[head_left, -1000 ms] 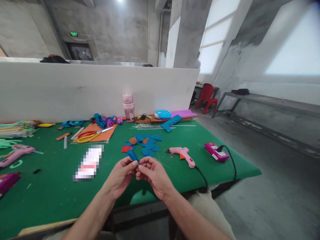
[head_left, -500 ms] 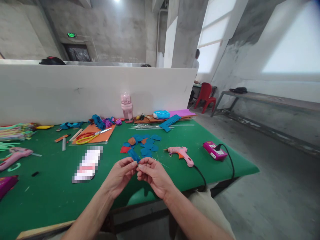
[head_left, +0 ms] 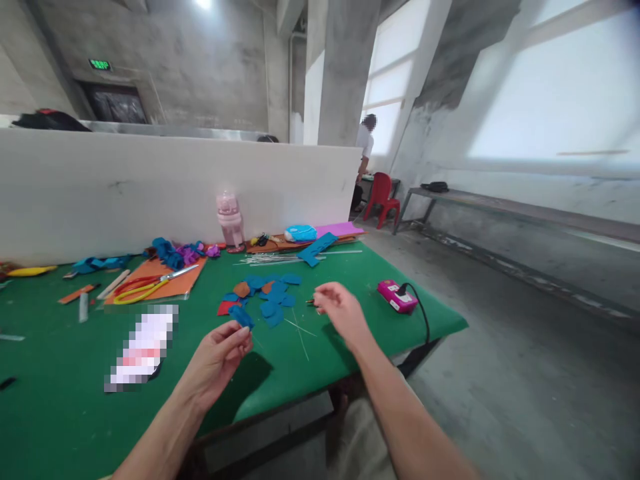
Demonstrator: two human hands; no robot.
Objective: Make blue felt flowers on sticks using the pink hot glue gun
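Observation:
My left hand (head_left: 223, 360) pinches a folded blue petal-like piece (head_left: 241, 316) between thumb and fingertips, just above the table. To its right, my right hand (head_left: 340, 310) has its fingers curled over the pink glue gun. The dark nozzle (head_left: 311, 302) shows past the fingertips; the gun's body is mostly hidden behind the hand. Cut blue pieces (head_left: 273, 310) lie loosely between and beyond my hands, among a red piece (head_left: 228, 308) and brown pieces (head_left: 242, 289). Thin clear strands (head_left: 300, 331) lie on the table between the hands.
Scissors (head_left: 150, 283) rest on an orange sheet (head_left: 187, 283) at the left. A pink bottle (head_left: 231, 223) stands by the white partition (head_left: 175, 180). A magenta power box (head_left: 397, 297) with a black cord sits near the right edge. One person (head_left: 366, 143) stands in the background.
My hands have parted. The right one has let go of the blue piece and moved right onto the glue gun; the left keeps the piece. The view has swung right.

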